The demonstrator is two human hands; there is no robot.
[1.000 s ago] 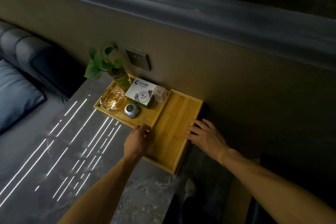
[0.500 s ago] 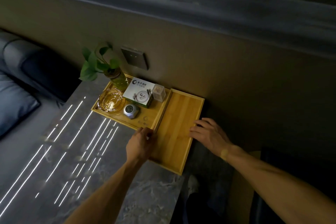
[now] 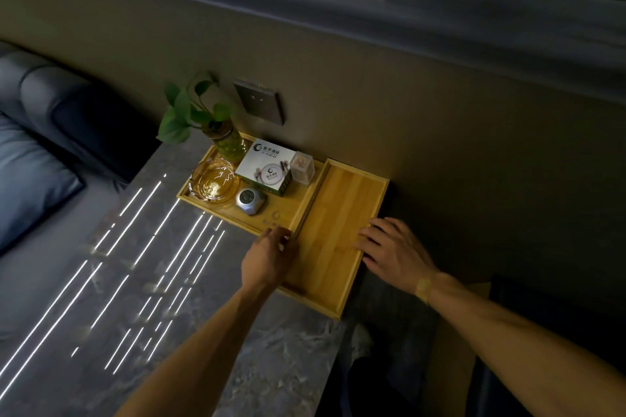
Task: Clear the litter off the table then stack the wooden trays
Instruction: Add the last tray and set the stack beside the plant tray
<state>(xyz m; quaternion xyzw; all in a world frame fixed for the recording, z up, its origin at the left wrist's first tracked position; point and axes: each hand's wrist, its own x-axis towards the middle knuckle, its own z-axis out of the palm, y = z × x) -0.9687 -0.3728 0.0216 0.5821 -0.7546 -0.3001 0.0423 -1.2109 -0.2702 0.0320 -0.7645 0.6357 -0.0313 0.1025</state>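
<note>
Far left: sofa cushion (image 3: 30,173), off the table. Grey marble table (image 3: 142,281) w/ light streaks looks bare of litter, so clearing prob. done as far as can be seen. At the far edge by the wall, the loaded wooden tray (image 3: 291,213) carries a plant jar (image 3: 230,140), glass ashtray (image 3: 214,183), round silver gadget (image 3: 250,200), white box (image 3: 266,167) & small clear container (image 3: 302,166). Touching it on the right is the empty wooden tray (image 3: 338,230), its right side overhanging the table edge. Left hand (image 3: 267,257) is at the near seam betw. the two trays, fingers curled onto the empty tray's left rim; how firm the grip is, can't tell. Right hand (image 3: 394,249) lies w/ fingers spread, flat on the empty tray's right rim, not clamped. Trays side by side, not stacked – that step is left; the loaded tray's items may complicate it.
</note>
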